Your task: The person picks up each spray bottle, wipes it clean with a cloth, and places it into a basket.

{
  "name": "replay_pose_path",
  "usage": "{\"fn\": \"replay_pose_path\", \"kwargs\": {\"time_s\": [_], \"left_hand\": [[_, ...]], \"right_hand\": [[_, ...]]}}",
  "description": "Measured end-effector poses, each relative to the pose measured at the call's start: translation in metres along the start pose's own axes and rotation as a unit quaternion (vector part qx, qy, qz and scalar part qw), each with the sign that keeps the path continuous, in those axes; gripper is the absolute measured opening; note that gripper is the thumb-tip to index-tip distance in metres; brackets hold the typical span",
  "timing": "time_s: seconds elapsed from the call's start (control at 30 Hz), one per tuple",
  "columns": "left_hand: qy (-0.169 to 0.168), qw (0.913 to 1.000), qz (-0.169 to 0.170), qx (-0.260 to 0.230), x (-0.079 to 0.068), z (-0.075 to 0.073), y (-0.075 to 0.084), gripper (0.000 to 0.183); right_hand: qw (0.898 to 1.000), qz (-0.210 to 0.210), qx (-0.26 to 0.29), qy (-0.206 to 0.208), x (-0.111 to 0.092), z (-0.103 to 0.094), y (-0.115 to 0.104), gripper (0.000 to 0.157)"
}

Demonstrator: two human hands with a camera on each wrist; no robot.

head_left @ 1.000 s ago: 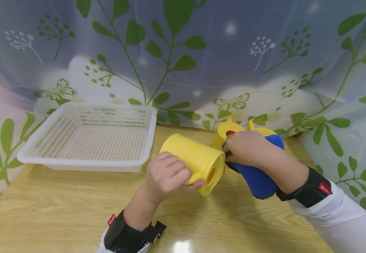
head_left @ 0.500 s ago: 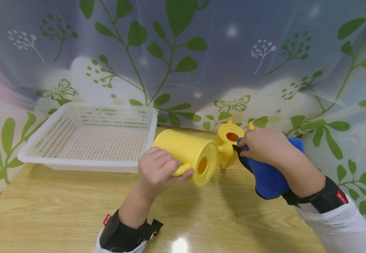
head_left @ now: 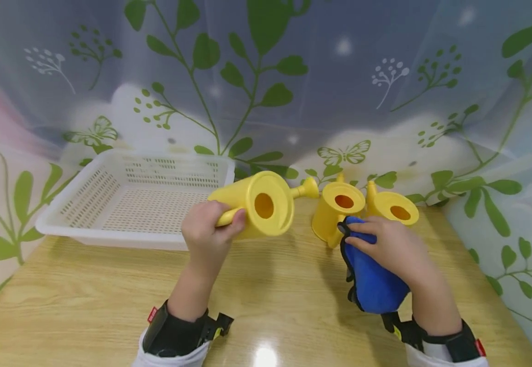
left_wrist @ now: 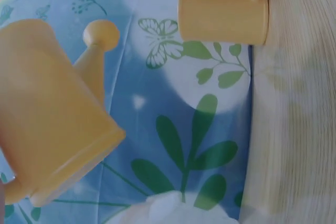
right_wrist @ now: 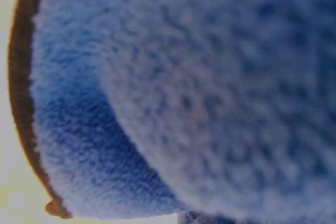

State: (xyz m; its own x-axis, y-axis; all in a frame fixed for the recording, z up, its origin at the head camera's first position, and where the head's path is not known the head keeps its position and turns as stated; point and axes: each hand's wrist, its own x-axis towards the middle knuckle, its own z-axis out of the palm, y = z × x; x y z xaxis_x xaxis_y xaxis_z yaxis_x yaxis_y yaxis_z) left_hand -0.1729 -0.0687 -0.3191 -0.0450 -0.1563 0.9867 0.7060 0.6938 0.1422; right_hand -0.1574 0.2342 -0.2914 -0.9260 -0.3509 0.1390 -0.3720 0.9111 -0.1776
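My left hand (head_left: 207, 234) grips the handle of a yellow watering can (head_left: 243, 193), held tilted above the table beside the basket, its top opening facing me and its spout pointing right. In the left wrist view this watering can (left_wrist: 50, 108) fills the left side. A blue cloth (head_left: 378, 288) with a black edge hangs folded from my right hand (head_left: 394, 250), pinched between thumb and fingers. Its fuzzy cloth surface (right_wrist: 184, 103) covers most of the right wrist view. Just beyond the cloth stand a second watering can (head_left: 324, 216) and a third watering can (head_left: 389, 199).
A white perforated plastic basket (head_left: 123, 237) stands at the back left of the wooden table (head_left: 100, 295). Behind the table hangs a curtain (head_left: 293, 92) printed with leaves and butterflies. It also runs along both sides.
The left hand has moved left and turned the watering can, so its opening faces me and its spout shows. The right hand with the cloth has drawn toward me, uncovering the two standing cans.
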Motion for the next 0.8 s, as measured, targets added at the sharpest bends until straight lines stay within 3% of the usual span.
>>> {"fn": "replay_pose_path", "kwargs": {"time_s": [0.17,0.3,0.4,0.57,0.67,0.8], "left_hand": [[0.004,0.9920,-0.124,0.024,-0.002,-0.003,-0.007,0.044],[0.012,0.9723,-0.233,0.018,-0.001,-0.007,-0.012,0.034],[0.014,0.9467,-0.321,0.021,0.001,-0.010,-0.017,0.034],[0.014,0.8878,-0.460,0.016,0.010,-0.021,-0.031,0.042],[0.013,0.8595,-0.511,0.008,0.015,-0.029,-0.039,0.038],[0.031,0.8369,-0.546,-0.007,0.020,-0.039,-0.050,0.029]], "right_hand": [[0.999,0.003,0.024,0.047,-0.008,0.013,0.006,0.035],[0.997,0.005,0.037,0.064,-0.011,0.017,0.010,0.034],[0.997,0.004,0.034,0.072,-0.012,0.019,0.013,0.033],[0.998,0.003,0.027,0.064,-0.010,0.021,0.014,0.034],[0.998,0.000,0.030,0.056,-0.008,0.023,0.014,0.034],[0.998,0.003,0.034,0.051,-0.006,0.025,0.013,0.034]]}}
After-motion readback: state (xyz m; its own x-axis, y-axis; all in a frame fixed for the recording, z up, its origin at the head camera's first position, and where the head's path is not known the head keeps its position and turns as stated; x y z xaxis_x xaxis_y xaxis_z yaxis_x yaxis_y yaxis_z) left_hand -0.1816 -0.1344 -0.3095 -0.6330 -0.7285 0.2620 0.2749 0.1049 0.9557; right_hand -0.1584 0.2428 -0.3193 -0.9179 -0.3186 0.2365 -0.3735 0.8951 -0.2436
